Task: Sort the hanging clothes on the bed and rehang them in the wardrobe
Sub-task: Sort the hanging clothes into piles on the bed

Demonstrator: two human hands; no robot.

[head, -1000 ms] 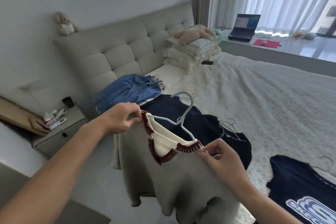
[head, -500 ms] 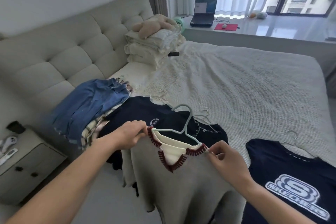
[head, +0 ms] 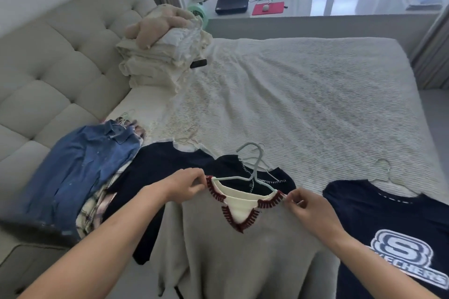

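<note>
1. Pinching the left shoulder of a grey V-neck sweater point(head: 243, 262), the left hand point(head: 184, 188) held it above the bed point(head: 303, 109) edge.
2. Right hand point(head: 307, 209) pinched the right shoulder at the maroon-trimmed collar.
3. Sweater hung on a pale blue hanger point(head: 255, 170), hook up.
4. Navy Skechers tee point(head: 393, 230) lay right of it; denim shirt point(head: 80, 167) left.

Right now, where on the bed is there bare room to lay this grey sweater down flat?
The bedspread is bare beyond the dark shirts, right of the folded bedding. The near edge is crowded: denim shirt, dark shirts, logo tee.
</note>
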